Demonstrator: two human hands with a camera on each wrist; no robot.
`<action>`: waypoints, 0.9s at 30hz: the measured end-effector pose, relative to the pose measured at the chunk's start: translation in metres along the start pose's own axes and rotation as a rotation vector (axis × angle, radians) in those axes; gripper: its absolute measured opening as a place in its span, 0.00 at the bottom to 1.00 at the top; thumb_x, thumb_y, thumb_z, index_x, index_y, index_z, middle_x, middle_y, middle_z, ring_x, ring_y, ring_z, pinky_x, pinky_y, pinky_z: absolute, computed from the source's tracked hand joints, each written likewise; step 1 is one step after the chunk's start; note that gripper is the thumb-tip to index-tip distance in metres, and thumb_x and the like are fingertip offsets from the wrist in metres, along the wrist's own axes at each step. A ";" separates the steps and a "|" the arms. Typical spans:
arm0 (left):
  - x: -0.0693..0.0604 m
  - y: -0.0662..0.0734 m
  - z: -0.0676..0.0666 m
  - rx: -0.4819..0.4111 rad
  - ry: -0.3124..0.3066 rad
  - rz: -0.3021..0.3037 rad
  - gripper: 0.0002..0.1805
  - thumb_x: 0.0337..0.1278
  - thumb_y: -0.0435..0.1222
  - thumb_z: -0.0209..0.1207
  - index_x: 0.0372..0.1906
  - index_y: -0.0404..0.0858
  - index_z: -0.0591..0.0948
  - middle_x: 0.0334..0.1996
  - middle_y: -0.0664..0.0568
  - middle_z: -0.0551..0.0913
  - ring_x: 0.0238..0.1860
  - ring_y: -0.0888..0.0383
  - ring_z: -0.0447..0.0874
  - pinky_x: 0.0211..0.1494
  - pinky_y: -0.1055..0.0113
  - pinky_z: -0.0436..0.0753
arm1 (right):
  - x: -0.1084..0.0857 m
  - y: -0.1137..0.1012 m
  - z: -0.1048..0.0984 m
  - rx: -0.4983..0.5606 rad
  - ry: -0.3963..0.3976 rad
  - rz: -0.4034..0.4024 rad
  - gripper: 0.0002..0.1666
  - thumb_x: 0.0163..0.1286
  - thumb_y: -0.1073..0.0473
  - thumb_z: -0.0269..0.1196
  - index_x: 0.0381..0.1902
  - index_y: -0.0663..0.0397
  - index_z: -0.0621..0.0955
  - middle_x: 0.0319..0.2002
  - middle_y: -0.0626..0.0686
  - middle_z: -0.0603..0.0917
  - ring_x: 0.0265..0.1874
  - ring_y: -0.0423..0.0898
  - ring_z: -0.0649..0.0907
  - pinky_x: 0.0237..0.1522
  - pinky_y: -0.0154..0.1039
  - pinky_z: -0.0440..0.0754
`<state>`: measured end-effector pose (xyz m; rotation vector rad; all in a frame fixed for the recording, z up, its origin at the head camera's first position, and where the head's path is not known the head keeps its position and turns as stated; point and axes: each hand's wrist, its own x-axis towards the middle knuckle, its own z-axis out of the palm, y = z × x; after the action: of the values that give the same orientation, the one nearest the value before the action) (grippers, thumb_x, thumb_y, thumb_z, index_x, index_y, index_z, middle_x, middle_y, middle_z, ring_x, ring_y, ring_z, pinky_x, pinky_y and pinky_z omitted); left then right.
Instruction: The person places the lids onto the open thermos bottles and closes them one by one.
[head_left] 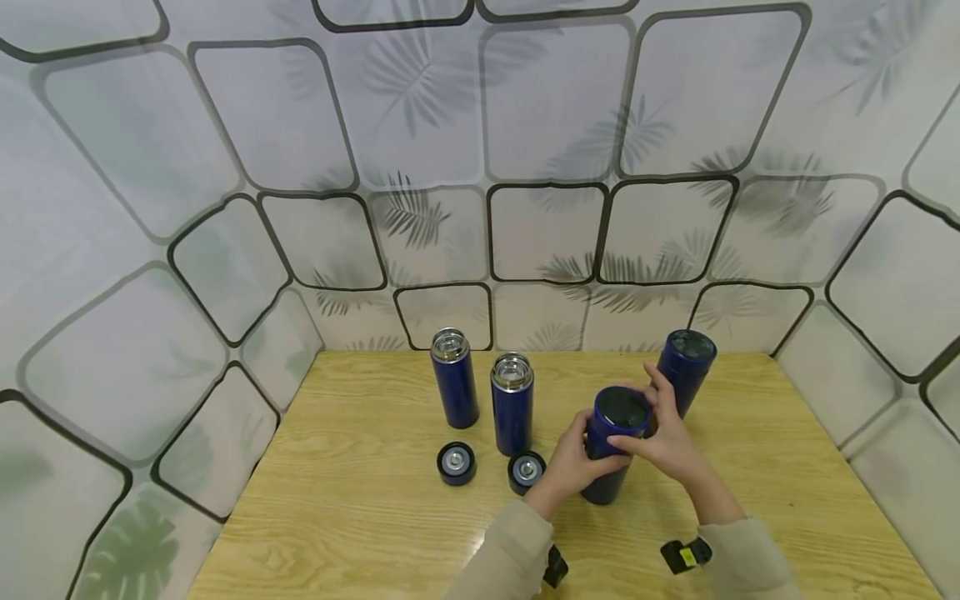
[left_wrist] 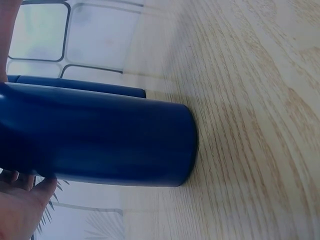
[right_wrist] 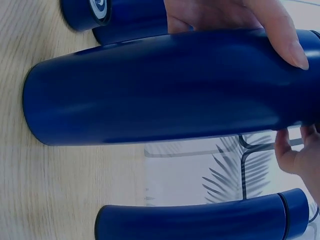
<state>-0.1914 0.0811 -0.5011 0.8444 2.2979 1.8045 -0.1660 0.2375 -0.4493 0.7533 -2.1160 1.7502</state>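
A dark blue thermos bottle (head_left: 604, 485) stands upright on the table, its dark-topped lid (head_left: 624, 407) on. My left hand (head_left: 576, 463) grips its upper body, thumb toward me; the left wrist view shows the smooth blue body (left_wrist: 110, 135) and its base at the wood. My right hand (head_left: 670, 440) holds it round the lid, thumb in front and fingers behind. The right wrist view shows the left thumb (right_wrist: 286, 37) lying along the bottle near its top. The lid's seam is mostly hidden by the fingers.
Left of my hands stand two blue thermos bottles (head_left: 456, 387) (head_left: 513, 417) without lids, steel mouths up. Two lids (head_left: 456, 463) (head_left: 527, 471) lie upturned in front of them. Behind my right hand is another lidded thermos (head_left: 687, 367). Patterned cloth (head_left: 547, 233) walls the wooden table (head_left: 352, 500).
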 end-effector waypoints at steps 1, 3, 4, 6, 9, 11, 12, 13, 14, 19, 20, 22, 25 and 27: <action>0.000 0.000 0.000 0.000 -0.001 0.001 0.35 0.45 0.41 0.64 0.60 0.43 0.62 0.52 0.56 0.70 0.49 0.65 0.70 0.48 0.67 0.71 | 0.000 0.000 0.000 -0.021 0.009 0.013 0.63 0.43 0.84 0.62 0.67 0.54 0.39 0.52 0.64 0.66 0.50 0.42 0.71 0.49 0.28 0.65; 0.000 -0.001 0.000 0.000 -0.001 0.003 0.35 0.45 0.41 0.64 0.60 0.43 0.62 0.52 0.56 0.70 0.49 0.64 0.70 0.48 0.67 0.71 | 0.000 0.000 0.001 -0.038 0.010 0.006 0.63 0.42 0.83 0.63 0.67 0.55 0.40 0.52 0.63 0.66 0.50 0.42 0.70 0.49 0.28 0.65; 0.000 -0.001 0.000 0.003 0.000 0.005 0.35 0.45 0.41 0.64 0.60 0.43 0.62 0.52 0.56 0.70 0.49 0.64 0.70 0.48 0.67 0.71 | 0.000 0.000 0.000 -0.034 -0.004 -0.012 0.62 0.43 0.83 0.62 0.67 0.56 0.39 0.53 0.61 0.66 0.51 0.42 0.70 0.50 0.28 0.65; 0.000 -0.001 0.000 0.007 0.000 0.006 0.35 0.45 0.41 0.64 0.60 0.44 0.62 0.52 0.56 0.70 0.49 0.64 0.70 0.48 0.67 0.71 | 0.001 0.000 -0.001 0.003 -0.044 -0.061 0.61 0.44 0.84 0.61 0.67 0.59 0.37 0.56 0.57 0.65 0.53 0.43 0.69 0.52 0.29 0.64; 0.000 -0.002 0.000 0.010 0.001 0.003 0.35 0.45 0.41 0.64 0.59 0.44 0.62 0.52 0.56 0.70 0.50 0.65 0.69 0.48 0.67 0.71 | 0.003 0.001 -0.003 0.086 -0.113 -0.118 0.60 0.48 0.83 0.59 0.66 0.59 0.35 0.60 0.50 0.64 0.56 0.46 0.67 0.54 0.32 0.63; 0.000 -0.002 0.000 0.008 0.000 0.001 0.35 0.45 0.41 0.64 0.59 0.44 0.62 0.52 0.57 0.70 0.50 0.64 0.69 0.48 0.67 0.71 | 0.004 0.002 -0.004 0.116 -0.124 -0.130 0.59 0.49 0.82 0.59 0.67 0.58 0.35 0.60 0.49 0.65 0.56 0.45 0.67 0.55 0.31 0.63; 0.000 -0.002 0.000 0.006 0.001 0.000 0.35 0.45 0.41 0.64 0.59 0.44 0.62 0.52 0.57 0.70 0.50 0.64 0.69 0.48 0.66 0.71 | 0.004 0.002 -0.004 0.126 -0.119 -0.131 0.59 0.49 0.83 0.59 0.67 0.57 0.35 0.60 0.51 0.66 0.56 0.45 0.68 0.54 0.31 0.63; 0.000 -0.001 -0.001 0.004 0.002 0.000 0.35 0.45 0.41 0.64 0.59 0.44 0.62 0.52 0.56 0.70 0.50 0.64 0.69 0.48 0.66 0.71 | 0.004 0.002 -0.003 0.128 -0.109 -0.126 0.60 0.48 0.83 0.59 0.67 0.57 0.36 0.59 0.53 0.66 0.55 0.45 0.68 0.54 0.31 0.63; 0.000 -0.001 -0.001 0.004 0.003 0.001 0.35 0.45 0.41 0.64 0.59 0.44 0.62 0.52 0.57 0.70 0.49 0.65 0.70 0.48 0.67 0.71 | 0.004 0.002 -0.003 0.118 -0.098 -0.122 0.60 0.47 0.84 0.59 0.67 0.57 0.36 0.58 0.56 0.67 0.55 0.45 0.69 0.54 0.31 0.63; 0.000 -0.001 -0.001 0.006 0.013 0.003 0.35 0.44 0.41 0.65 0.59 0.43 0.63 0.51 0.57 0.71 0.49 0.65 0.70 0.47 0.68 0.72 | 0.002 0.000 0.002 -0.020 0.007 -0.015 0.62 0.42 0.84 0.62 0.67 0.56 0.40 0.52 0.64 0.66 0.51 0.40 0.69 0.50 0.26 0.64; 0.000 -0.001 -0.002 0.008 0.015 0.004 0.35 0.44 0.41 0.65 0.59 0.43 0.63 0.51 0.57 0.71 0.49 0.65 0.70 0.47 0.68 0.72 | 0.002 -0.001 0.003 -0.047 0.020 0.006 0.62 0.42 0.84 0.63 0.67 0.56 0.40 0.52 0.64 0.66 0.50 0.39 0.69 0.49 0.26 0.64; 0.000 0.000 -0.002 0.013 0.015 0.007 0.35 0.44 0.42 0.65 0.59 0.43 0.63 0.51 0.57 0.71 0.48 0.65 0.70 0.47 0.68 0.72 | 0.002 -0.001 0.004 -0.075 0.032 0.028 0.62 0.41 0.83 0.64 0.67 0.57 0.41 0.51 0.64 0.65 0.49 0.38 0.69 0.48 0.25 0.64; -0.001 0.000 -0.002 0.023 0.012 0.011 0.35 0.44 0.42 0.65 0.59 0.43 0.63 0.51 0.56 0.71 0.49 0.65 0.70 0.48 0.67 0.71 | 0.003 -0.001 0.003 -0.058 -0.005 -0.005 0.63 0.40 0.84 0.63 0.67 0.58 0.40 0.51 0.62 0.65 0.50 0.40 0.69 0.49 0.26 0.65; -0.001 0.000 -0.002 0.025 0.006 0.006 0.35 0.44 0.42 0.65 0.59 0.43 0.63 0.51 0.57 0.71 0.49 0.65 0.70 0.48 0.67 0.71 | 0.004 0.000 0.000 -0.003 -0.061 -0.038 0.64 0.41 0.85 0.61 0.67 0.57 0.37 0.55 0.58 0.64 0.51 0.43 0.69 0.50 0.28 0.65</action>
<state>-0.1917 0.0789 -0.5006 0.8521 2.3292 1.7870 -0.1692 0.2368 -0.4475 0.8509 -2.1286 1.7257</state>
